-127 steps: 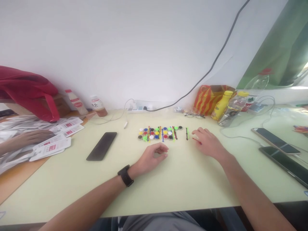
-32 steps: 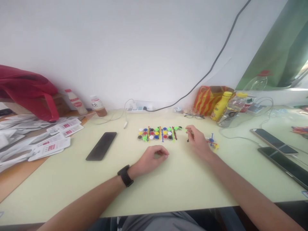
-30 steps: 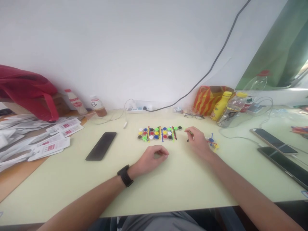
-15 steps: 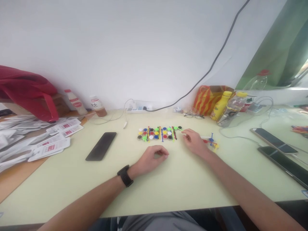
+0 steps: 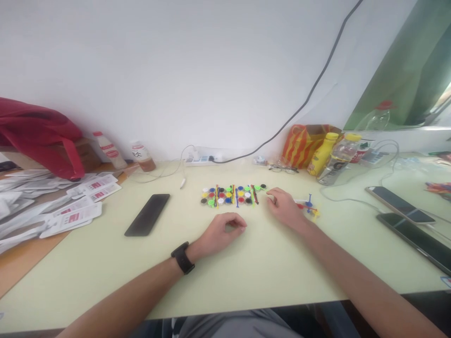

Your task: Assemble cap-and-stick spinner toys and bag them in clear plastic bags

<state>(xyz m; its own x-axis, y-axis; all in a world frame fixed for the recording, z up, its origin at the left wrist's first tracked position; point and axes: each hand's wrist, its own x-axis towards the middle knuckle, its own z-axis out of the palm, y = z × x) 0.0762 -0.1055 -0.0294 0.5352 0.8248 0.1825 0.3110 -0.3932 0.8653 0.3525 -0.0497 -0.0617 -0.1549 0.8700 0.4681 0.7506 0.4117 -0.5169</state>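
Observation:
On the pale green table, small coloured plastic discs (image 5: 229, 195) lie in short rows, with thin coloured sticks (image 5: 233, 194) standing between groups of them. My right hand (image 5: 282, 205) rests just right of these rows, fingers curled in and the fingertips together; whatever they hold is hidden. Right of that hand lies a loose group of disc-and-stem pieces (image 5: 309, 203) in blue, red, yellow and white, partly covered by the hand. My left hand (image 5: 225, 230), below the rows, is curled with thumb and fingertips meeting around a bare gap. It touches none of the pieces.
A black phone (image 5: 147, 215) lies to the left, and two more phones (image 5: 401, 205) lie at the right with a cable. Bottles (image 5: 338, 162) and a striped bag (image 5: 296, 146) stand at the back right. White packets (image 5: 75, 217) are piled at the far left.
A white bit at my right fingertips no longer shows clearly. Both hands stay almost in place; the view has shifted very slightly.

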